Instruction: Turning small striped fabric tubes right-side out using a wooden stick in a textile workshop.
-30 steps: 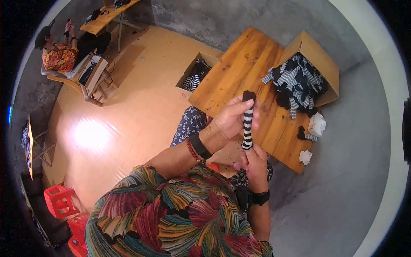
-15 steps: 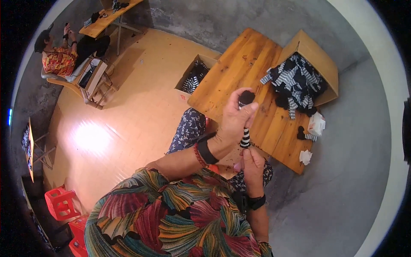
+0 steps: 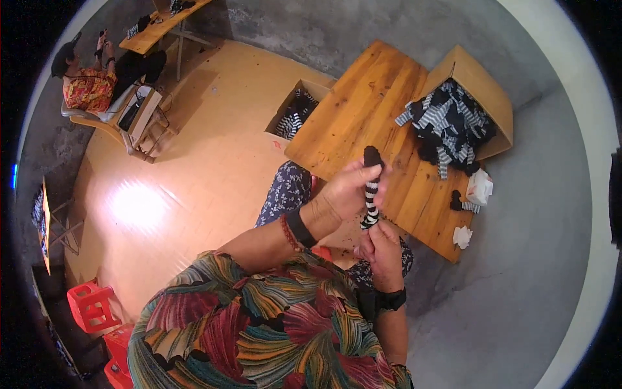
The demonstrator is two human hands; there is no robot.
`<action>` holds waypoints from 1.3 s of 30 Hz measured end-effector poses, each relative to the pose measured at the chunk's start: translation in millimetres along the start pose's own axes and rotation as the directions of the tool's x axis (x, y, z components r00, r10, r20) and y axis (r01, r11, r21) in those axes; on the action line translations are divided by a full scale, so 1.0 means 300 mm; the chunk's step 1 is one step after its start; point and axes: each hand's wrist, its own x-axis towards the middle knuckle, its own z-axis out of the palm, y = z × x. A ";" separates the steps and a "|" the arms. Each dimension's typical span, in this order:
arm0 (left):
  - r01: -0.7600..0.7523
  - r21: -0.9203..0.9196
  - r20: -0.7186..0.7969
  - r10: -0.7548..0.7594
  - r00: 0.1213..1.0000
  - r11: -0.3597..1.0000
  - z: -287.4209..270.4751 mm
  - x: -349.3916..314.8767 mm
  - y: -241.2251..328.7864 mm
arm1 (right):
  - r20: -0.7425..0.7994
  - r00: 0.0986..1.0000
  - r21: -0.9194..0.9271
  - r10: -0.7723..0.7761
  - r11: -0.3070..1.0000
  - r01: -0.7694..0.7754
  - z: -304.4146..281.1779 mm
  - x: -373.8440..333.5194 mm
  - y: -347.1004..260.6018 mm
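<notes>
Black-and-white striped knit tube [image 3: 371,197]; held lengthwise; black end foremost

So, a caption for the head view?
Left hand and right hand hold a striped knitted tube near a wooden table.

Single fisheye view, head-worn, upright, looking steeply down

So more of the striped knit piece [image 3: 371,200] got uncovered — its bands were mostly hidden half a second ago, before the left hand [image 3: 348,188] was pulled back slightly.
</notes>
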 end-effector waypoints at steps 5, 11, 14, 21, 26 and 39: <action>-0.168 0.014 -0.054 0.169 0.984 0.986 -0.004 0.041 0.022 | -0.065 0.986 -0.332 -0.155 0.935 0.125 -0.041 -0.007 0.019; -0.225 0.266 -0.330 0.308 0.892 0.937 0.061 0.028 -0.046 | -0.134 0.968 -0.319 -0.211 0.934 0.159 -0.021 0.013 0.069; -0.175 0.187 -0.307 0.227 0.924 0.967 0.078 -0.010 -0.105 | -0.122 0.977 -0.308 -0.177 0.942 0.133 0.023 0.006 -0.008; -0.140 0.173 -0.017 0.145 0.989 0.975 0.104 -0.024 -0.030 | 0.201 0.979 0.211 0.018 0.976 -0.061 -0.003 0.029 -0.030; -0.094 -0.020 0.129 0.096 0.987 0.995 0.095 0.018 0.057 | 0.135 0.990 0.070 0.037 0.996 -0.047 0.027 0.010 -0.064; -0.218 0.286 -0.280 0.299 0.913 0.933 0.084 0.028 -0.046 | -0.132 0.903 -0.361 -0.409 0.868 0.340 0.021 0.051 0.045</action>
